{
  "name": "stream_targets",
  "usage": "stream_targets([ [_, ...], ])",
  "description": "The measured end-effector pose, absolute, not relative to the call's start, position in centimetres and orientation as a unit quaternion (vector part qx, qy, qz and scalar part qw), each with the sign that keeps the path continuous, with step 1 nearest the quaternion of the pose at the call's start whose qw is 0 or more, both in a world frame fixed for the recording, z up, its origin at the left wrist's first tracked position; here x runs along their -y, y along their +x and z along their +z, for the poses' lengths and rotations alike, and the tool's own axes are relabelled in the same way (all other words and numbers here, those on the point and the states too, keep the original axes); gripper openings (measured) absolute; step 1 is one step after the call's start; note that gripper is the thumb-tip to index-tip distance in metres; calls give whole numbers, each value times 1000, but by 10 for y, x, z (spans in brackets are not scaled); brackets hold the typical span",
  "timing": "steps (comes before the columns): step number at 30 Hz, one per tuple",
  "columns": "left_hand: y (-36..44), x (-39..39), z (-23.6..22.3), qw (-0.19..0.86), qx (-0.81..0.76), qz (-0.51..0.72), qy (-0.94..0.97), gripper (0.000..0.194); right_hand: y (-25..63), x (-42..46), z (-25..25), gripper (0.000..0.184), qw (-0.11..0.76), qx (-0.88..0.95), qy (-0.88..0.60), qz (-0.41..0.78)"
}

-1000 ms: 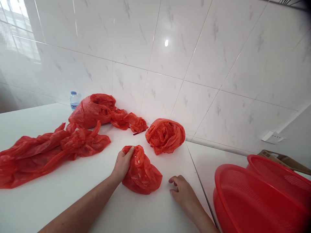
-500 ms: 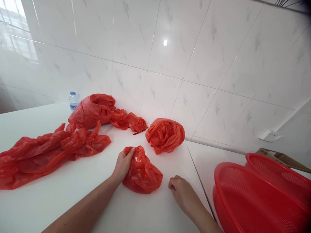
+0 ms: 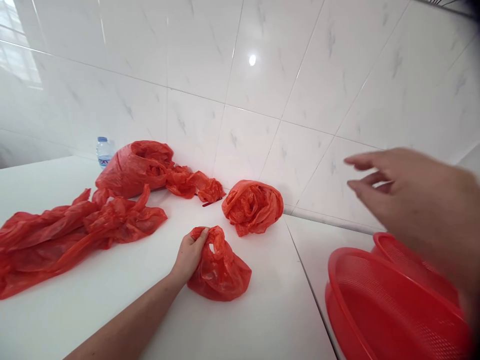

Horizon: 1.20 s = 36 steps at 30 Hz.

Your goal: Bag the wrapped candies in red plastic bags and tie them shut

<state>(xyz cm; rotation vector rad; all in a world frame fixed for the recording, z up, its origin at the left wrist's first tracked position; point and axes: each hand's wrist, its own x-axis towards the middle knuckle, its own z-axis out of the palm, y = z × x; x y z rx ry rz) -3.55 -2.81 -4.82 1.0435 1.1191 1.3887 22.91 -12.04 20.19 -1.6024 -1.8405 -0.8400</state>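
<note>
My left hand pinches the rim of a small red plastic bag that rests on the white table. The bag's mouth gapes upward, and its inside is partly hidden by folds. Raised at the right is my right hand, slightly blurred, with thumb and fingers apart and nothing visible between them. It hovers above two red plastic baskets with perforated walls. Just behind the held bag sits a bundled red plastic bag.
A long crumpled red bag lies at the left. Behind it, a full-looking red bag leans near the tiled wall, beside a water bottle. A seam runs between two tabletops.
My right hand has risen from the table, moved right over the baskets, and gone from closed to open. The left hand keeps its hold on the bag. The view has shifted slightly.
</note>
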Motion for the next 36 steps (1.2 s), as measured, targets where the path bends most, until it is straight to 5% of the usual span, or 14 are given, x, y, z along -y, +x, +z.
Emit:
stream_targets([
  [4,-26,35,-47,541,-442,571,431,43,196,127,182,28,368,696,-569,-240],
  [9,-15,47,-42,569,-395,564,449,43,166,106,72,21,351,710,-583,182],
  [11,-13,49,-40,565,-378,569,462,41,163,92,35,32,364,674,-559,317],
  [17,-11,49,-43,522,-388,574,497,30,155,74,-1,49,352,597,-396,603],
  [22,-8,52,-45,512,-392,551,530,27,150,63,-12,20,327,594,-477,559],
  [28,0,63,-39,549,-337,508,572,32,148,48,-34,4,426,563,-545,453],
  [32,3,64,-42,555,-332,499,576,33,148,47,-40,18,458,573,-543,410],
  [36,3,58,-49,537,-357,505,573,31,154,47,-41,26,473,552,-482,488],
])
